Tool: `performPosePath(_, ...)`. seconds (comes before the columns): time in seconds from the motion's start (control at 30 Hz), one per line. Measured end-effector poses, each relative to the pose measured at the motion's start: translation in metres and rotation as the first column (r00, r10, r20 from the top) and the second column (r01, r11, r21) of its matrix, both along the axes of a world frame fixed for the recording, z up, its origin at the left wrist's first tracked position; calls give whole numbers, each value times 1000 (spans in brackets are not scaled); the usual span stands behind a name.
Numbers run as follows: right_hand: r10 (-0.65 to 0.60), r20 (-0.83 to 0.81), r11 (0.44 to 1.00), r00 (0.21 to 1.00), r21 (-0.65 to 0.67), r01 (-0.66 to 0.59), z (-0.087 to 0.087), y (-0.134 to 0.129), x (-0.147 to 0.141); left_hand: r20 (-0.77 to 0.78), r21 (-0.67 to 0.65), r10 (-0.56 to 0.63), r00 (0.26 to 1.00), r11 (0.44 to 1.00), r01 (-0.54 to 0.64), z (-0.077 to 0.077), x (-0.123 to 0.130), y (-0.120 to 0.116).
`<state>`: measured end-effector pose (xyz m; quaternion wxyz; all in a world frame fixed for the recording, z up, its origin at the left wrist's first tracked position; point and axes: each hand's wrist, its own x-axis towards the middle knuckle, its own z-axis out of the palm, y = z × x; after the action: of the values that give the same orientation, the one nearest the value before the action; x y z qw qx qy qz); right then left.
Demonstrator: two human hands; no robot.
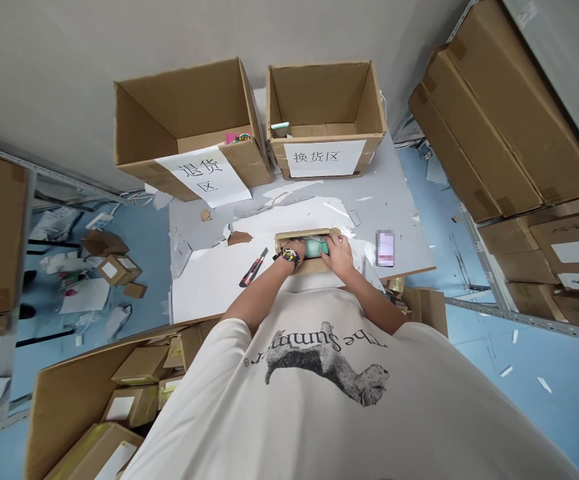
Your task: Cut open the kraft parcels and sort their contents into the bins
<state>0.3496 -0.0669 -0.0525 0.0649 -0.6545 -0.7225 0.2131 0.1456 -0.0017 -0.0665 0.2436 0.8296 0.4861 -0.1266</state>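
A small cardboard box (314, 267) lies opened on the white table in front of me, with a pale green packet (314, 247) inside it. My left hand (295, 249), with a colourful watch at the wrist, reaches into the left end of the box; its fingers are hidden there. At the right end, my right hand (338, 253) grips the box, fingers over the edge and thumb beside the green packet. What exactly the packet is cannot be made out. A red and black utility knife (253, 268) rests on the table left of the box.
Two large open cartons with paper signs, the left carton (144, 127) and right carton (326, 87), stand at the table's back. A phone (386, 249) lies right. Torn paper scraps litter the table (204, 293). Below left, a big carton (69, 393) holds several parcels. Stacked boxes (509, 120) stand right.
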Motion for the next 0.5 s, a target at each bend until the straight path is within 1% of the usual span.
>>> performPosePath(0.07, -8, -12, 1000, 1000, 1, 8, -2, 0, 1, -53, 32, 52, 997, 998, -50, -5, 2, 0)
performPosePath(0.13, -17, -10, 1000, 1000, -6, 17, -4, 0, 3, -69, 81, 99, 993, 992, -93, -7, -3, 1)
performPosePath(0.2, -20, -2, 1000, 1000, -8, 20, -6, 1, 4, -53, 107, 124, 991, 987, -117, -7, -17, 4)
performPosePath(0.3, -18, -14, 1000, 1000, 4, 18, -7, 2, 5, -37, 95, 99, 994, 991, -95, -1, -47, 12)
performPosePath(0.4, -24, -43, 1000, 999, 13, 25, -8, 3, 6, 36, 75, 37, 999, 996, -40, 6, -73, 17)
performPosePath(0.47, -29, -50, 1000, 998, 5, 30, -6, 3, 5, 122, 93, 41, 992, 994, -52, 9, -85, 17)
performPosePath(0.5, -30, -46, 1000, 999, 1, 30, -5, 4, 4, 163, 117, 60, 985, 990, -80, 10, -88, 15)
